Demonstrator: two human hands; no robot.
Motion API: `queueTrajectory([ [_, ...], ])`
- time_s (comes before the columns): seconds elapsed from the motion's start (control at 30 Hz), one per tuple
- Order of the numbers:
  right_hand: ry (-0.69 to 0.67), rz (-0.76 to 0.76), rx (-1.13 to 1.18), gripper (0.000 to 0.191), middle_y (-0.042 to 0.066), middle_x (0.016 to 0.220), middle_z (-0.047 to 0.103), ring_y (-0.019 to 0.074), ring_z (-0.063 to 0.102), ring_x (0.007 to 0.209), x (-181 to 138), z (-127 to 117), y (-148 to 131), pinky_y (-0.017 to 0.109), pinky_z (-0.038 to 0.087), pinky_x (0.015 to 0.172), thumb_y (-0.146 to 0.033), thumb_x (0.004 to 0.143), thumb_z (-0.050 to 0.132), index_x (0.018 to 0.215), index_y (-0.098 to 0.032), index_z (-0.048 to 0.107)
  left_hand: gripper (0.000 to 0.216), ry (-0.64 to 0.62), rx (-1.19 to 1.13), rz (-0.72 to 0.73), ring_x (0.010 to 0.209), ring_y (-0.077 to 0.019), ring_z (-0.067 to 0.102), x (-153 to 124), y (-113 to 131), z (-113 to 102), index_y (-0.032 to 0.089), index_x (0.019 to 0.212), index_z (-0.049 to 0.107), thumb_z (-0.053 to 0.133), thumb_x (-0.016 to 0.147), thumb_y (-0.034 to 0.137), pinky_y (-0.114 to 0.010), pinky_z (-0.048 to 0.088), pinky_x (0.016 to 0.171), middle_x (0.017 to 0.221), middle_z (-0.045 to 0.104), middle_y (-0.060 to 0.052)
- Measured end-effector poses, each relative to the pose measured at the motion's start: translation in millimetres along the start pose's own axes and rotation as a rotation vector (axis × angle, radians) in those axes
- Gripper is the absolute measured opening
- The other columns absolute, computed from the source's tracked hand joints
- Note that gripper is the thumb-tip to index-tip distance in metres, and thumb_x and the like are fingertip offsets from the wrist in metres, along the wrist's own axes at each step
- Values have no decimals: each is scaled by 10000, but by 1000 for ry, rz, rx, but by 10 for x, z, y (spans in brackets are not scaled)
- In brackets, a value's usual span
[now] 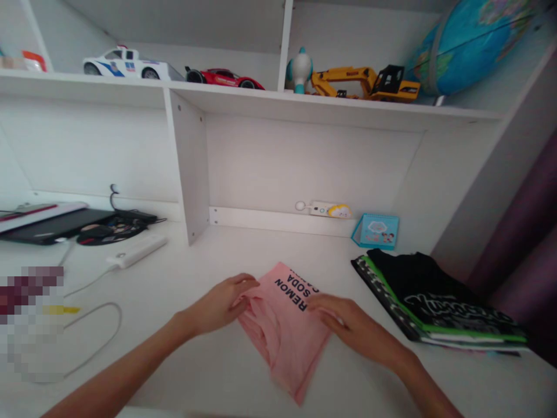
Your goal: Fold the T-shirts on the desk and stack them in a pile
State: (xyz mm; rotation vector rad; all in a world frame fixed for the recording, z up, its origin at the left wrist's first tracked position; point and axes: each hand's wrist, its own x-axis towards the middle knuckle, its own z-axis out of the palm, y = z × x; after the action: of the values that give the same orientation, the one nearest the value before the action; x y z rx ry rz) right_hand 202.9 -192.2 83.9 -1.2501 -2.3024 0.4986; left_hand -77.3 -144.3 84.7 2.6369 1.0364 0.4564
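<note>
A pink T-shirt (300, 342) with black lettering, "REMON SODA" and a partly covered line, lies partly folded on the white desk in front of me. Its left part is bunched in loose creases, and one corner points toward the desk's front edge. My left hand (230, 299) pinches the fabric at the left side, fingers closed. On the right side, by the lettering, my right hand (337, 316) grips the shirt's edge between thumb and fingers.
Folded dark clothes (435, 296) are stacked at right, below a blue desk calendar (376, 231). A power strip (324, 209) sits at the back. Left are a white power strip (139, 251), cable and laptop (56, 225). Toy vehicles and a globe (474, 43) occupy the shelf overhead.
</note>
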Motion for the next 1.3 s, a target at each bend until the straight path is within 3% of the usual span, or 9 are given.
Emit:
queueTrajectory([
  [0.17, -21, -12, -256, 447, 82, 1383, 342, 140, 286, 1274, 766, 263, 484, 298, 199, 1066, -211, 880, 292, 1303, -106, 392, 709, -100, 196, -243, 1302, -355, 140, 115, 316, 405, 104, 1340, 303, 464, 775, 501, -509, 184, 1033, 1418, 206, -199],
  [0.27, -94, -13, -277, 500, 74, 1427, 239, 145, 188, 1311, 999, 443, 634, 312, 154, 1075, -283, 887, 314, 1355, -107, 295, 799, -162, 240, -285, 1290, -398, 131, 103, 410, 584, 103, 1352, 288, 444, 744, 599, -560, 147, 1015, 1405, 193, -242],
  [0.5, -205, 163, -313, 605, 84, 1441, 187, 212, 173, 1317, 1027, 567, 801, 471, 189, 1029, -488, 889, 241, 1395, -164, 167, 780, -174, 214, -397, 1277, -426, 142, 62, 467, 612, 220, 1362, 284, 419, 725, 650, -634, 125, 971, 1410, 210, -215],
  [0.7, -161, 214, -376, 560, 46, 1436, 229, 165, 189, 1311, 1004, 599, 740, 367, 224, 1022, -459, 899, 250, 1388, -191, 203, 792, -102, 222, -512, 1275, -456, 78, 21, 467, 703, 297, 1344, 304, 460, 673, 688, -649, 119, 947, 1417, 209, -196],
  [0.87, -11, 359, -495, 502, 187, 1294, 438, 300, 335, 1220, 844, 599, 664, 517, 219, 959, -368, 897, 282, 1290, -76, 391, 762, -85, 191, -458, 1282, -436, 109, 152, 55, 485, 293, 1287, 413, 507, 639, 682, -628, 137, 948, 1412, 245, -172],
  [0.97, 49, 425, -546, 420, 237, 1039, 593, 367, 449, 1078, 666, 525, 588, 563, 223, 906, -360, 867, 354, 1016, -57, 603, 475, -16, -28, -386, 1177, -324, 405, 362, -438, 245, 264, 1063, 614, 520, 703, 559, -445, 312, 942, 1257, 502, -101],
  [1.1, 101, 396, -523, 296, 170, 1018, 607, 315, 507, 1005, 522, 427, 557, 447, 337, 858, -302, 835, 411, 949, -120, 616, 387, 169, -154, -530, 789, -214, 609, 703, -937, 140, 128, 905, 651, 375, 824, 388, -295, 425, 739, 853, 672, -115],
  [1.2, 171, 357, -463, 351, 140, 1174, 540, 244, 478, 1081, 533, 451, 661, 349, 352, 898, -234, 863, 339, 1123, -109, 539, 379, 214, -154, -603, 711, -236, 607, 884, -1022, 290, 91, 753, 661, 439, 793, 395, -308, 423, 688, 671, 656, -123],
  [1.3, 198, 321, -385, 379, 116, 1203, 535, 193, 469, 1112, 559, 539, 834, 281, 337, 947, -223, 871, 332, 1172, -84, 515, 272, 278, -189, -626, 770, -230, 603, 939, -980, 474, 117, 700, 661, 510, 752, 337, -294, 417, 710, 709, 661, -106],
])
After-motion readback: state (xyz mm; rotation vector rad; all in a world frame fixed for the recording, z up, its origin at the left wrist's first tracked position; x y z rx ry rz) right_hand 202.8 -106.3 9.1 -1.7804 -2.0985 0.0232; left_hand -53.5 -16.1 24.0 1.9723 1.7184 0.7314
